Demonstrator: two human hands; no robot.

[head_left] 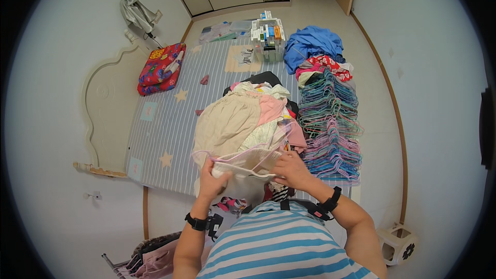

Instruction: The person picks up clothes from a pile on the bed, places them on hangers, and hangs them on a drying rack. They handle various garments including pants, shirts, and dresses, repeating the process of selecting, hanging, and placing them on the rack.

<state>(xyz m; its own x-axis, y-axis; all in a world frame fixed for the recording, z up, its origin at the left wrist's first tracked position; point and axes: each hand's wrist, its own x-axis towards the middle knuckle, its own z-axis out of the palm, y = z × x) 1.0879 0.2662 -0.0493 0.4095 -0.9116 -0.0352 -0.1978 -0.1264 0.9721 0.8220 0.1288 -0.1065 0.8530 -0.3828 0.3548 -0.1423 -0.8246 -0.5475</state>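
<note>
Both my hands hold a white garment (242, 186) by its upper edge, close in front of my body. My left hand (212, 182) pinches the left end, thumb toward the middle. At the right end, my right hand (292, 169) grips the same edge with bent fingers. A light purple hanger (227, 158) runs along the opening between my hands; how it joins the cloth is partly hidden. Just beyond lies a heap of clothes with a beige gathered garment (227, 119) and a pink piece (271, 108) on top.
Stacked hangers (333, 119) line the bed's right side, below blue cloth (315, 46). A clear box (268, 41) stands at the far end of the striped bed (170, 113). Folded red bedding (163, 67) lies left. A clothes rack (150, 263) and a stool (398, 245) flank me.
</note>
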